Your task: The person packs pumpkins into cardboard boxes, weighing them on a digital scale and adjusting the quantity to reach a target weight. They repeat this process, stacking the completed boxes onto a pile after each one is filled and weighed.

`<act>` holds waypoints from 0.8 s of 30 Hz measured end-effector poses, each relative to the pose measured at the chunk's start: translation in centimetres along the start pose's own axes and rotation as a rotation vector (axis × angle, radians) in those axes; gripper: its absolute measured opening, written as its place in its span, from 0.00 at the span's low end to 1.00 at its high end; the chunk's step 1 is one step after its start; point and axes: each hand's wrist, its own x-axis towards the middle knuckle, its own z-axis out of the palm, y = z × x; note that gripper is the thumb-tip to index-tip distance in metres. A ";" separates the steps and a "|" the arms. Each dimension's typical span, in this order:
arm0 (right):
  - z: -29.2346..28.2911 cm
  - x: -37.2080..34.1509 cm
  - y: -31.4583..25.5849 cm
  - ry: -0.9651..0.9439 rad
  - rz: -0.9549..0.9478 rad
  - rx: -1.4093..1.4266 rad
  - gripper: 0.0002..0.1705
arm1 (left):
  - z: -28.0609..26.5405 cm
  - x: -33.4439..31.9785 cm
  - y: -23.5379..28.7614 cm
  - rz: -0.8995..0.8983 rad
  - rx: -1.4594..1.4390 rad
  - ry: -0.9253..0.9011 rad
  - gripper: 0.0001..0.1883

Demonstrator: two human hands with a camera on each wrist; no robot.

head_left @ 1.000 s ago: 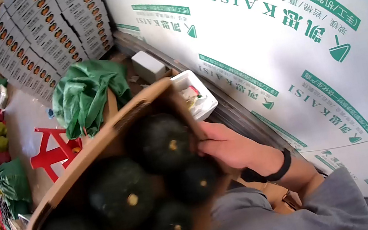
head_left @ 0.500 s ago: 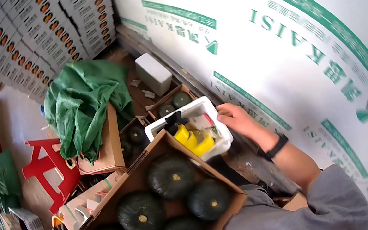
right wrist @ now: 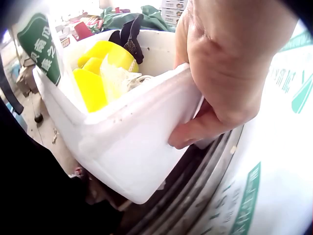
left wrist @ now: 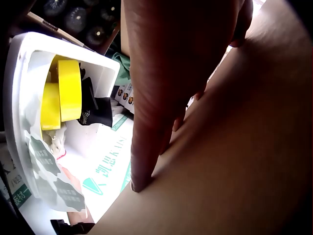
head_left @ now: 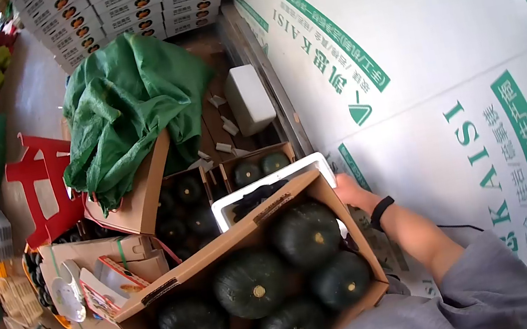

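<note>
A cardboard carton (head_left: 222, 249) of several dark green squashes (head_left: 252, 281) is held tilted against the person's front. My left hand (left wrist: 171, 73) lies with straight fingers against a brown surface in the left wrist view; in the head view the carton hides it. My right hand (right wrist: 220, 73) grips the rim of a white foam box (right wrist: 132, 142), thumb outside the wall. Yellow tape rolls (right wrist: 105, 61), a black glove-like cloth (right wrist: 132, 39) and a strip of green printed labels (right wrist: 41, 46) are in that box. The carton overlaps it in the head view.
More squash cartons (head_left: 254, 169) stand on the floor beyond. A green cloth (head_left: 129, 110) drapes over one carton, with a red stool (head_left: 40, 181) to its left. A white block (head_left: 249, 100) lies by the printed wall panel (head_left: 401, 72). Stacked white boxes (head_left: 126, 10) stand behind.
My right hand has left the carton's side and taken hold of the foam box's rim. The foam box now sits closer to the carton, partly behind it. The head view has turned.
</note>
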 end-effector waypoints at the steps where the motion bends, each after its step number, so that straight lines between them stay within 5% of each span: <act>1: -1.6 1.1 -0.3 0.002 -0.065 0.002 0.20 | 0.1 -0.1 -0.5 -0.003 -0.018 0.016 0.17; 9: -9.1 9.6 -6.5 0.077 0.016 0.351 0.16 | 1.3 -0.5 -3.0 -0.021 -0.125 0.122 0.16; 19: -1.1 32.3 -10.5 0.267 0.104 0.950 0.25 | 2.1 2.2 -12.2 -0.194 -0.302 0.371 0.16; 24: 1.3 40.0 -8.5 0.266 0.205 0.662 0.25 | 2.8 3.4 -17.3 -0.293 -0.381 0.463 0.15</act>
